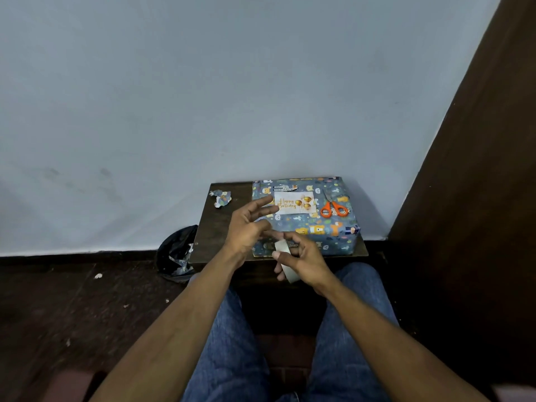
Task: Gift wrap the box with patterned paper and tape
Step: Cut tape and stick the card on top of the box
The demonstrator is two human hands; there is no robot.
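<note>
On the small dark tabletop (220, 236) against the wall, the box (316, 227) lies fully covered in blue patterned paper, its top and near side showing no bare cardboard. A "Happy Birthday" card (294, 202) sits on its top face, and orange-handled scissors (334, 209) rest beside the card, also on the box. So the wrapping itself looks essentially done; what seems left is fixing the last seam or the card with tape. The right hand (304, 261) grips a pale roll of tape (285, 261) just in front of the box's near edge, fingers curled round it. The left hand (248, 227) hovers over the box's left end, fingers (265, 202) spread, its thumb and a finger apparently meeting at the roll as if to pick up the tape's free end, though I cannot tell whether any strip is pulled out. A crumpled paper offcut (222, 197) lies at the tabletop's far left corner, more scraps in the black bag (177, 253) on the floor
</note>
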